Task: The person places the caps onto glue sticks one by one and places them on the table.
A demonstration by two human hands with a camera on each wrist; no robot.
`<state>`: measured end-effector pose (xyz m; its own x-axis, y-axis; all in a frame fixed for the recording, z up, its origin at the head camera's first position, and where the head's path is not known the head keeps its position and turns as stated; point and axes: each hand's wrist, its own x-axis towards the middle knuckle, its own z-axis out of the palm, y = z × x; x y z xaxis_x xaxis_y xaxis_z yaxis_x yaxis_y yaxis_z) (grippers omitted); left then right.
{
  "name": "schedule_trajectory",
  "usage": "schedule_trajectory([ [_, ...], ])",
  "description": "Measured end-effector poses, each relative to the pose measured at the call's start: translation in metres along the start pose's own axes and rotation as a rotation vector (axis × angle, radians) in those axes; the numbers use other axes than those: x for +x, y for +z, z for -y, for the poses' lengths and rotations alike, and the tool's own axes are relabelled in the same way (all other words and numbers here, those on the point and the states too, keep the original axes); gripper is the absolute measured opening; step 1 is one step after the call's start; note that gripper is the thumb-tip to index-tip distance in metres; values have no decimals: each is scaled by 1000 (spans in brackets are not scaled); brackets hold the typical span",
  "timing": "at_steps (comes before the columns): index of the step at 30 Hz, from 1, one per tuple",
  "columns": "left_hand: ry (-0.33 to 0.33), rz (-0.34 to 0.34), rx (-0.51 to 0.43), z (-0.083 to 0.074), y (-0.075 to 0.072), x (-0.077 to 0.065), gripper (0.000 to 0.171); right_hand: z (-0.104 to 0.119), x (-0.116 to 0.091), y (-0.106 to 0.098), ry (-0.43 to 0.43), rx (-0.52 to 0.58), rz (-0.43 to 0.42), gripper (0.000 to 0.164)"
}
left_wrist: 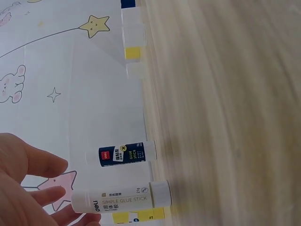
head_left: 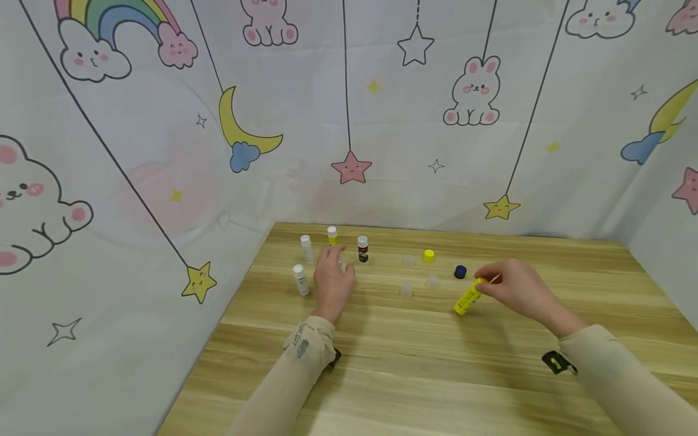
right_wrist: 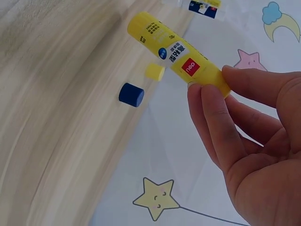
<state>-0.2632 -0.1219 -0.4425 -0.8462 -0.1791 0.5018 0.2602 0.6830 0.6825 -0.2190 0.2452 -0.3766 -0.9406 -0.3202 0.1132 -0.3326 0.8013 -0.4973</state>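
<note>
As right hand (head_left: 518, 292) pinches yellow glue stick (head_left: 468, 300) | rear table edge (head_left: 545, 240) apart

A wood-grained tabletop (head_left: 403, 357) bore upright things toward its left — three white glue sticks (head_left: 301, 280), a yellow stick (head_left: 332, 241) with a white top and a dark navy stick (head_left: 363, 252). Right of these sat three translucent caps (head_left: 406, 289), a yellow cap (head_left: 429, 256) and — farthest right — a navy cap (head_left: 460, 272)

On the counter (head_left: 382, 369), glue sticks (head_left: 301, 280) stood around my left fingers (left_wrist: 44, 162), and caps (head_left: 429, 256) lay between those and my right fingers (right_wrist: 218, 113).
</note>
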Motion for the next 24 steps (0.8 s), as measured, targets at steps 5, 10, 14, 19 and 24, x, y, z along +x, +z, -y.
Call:
schedule_trajectory([
  [5, -29, 14, -8, 0, 1, 0, 43, -6, -2, -5, 1, -17, -12, 27],
  [10, -63, 30, -38, 2, 2, 0, 46, -13, -4, -9, 4, -28, -15, 27],
  [14, -88, 41, -53, 4, 2, -1, 49, -18, -7, -11, 1, -36, -17, 27],
  [19, -105, 53, -73, 5, 1, -2, 51, -22, -11, -13, -1, -46, -22, 27],
  [24, -139, 58, -83, 6, 1, -2, 52, -28, -16, -19, -10, -59, -31, 26],
])
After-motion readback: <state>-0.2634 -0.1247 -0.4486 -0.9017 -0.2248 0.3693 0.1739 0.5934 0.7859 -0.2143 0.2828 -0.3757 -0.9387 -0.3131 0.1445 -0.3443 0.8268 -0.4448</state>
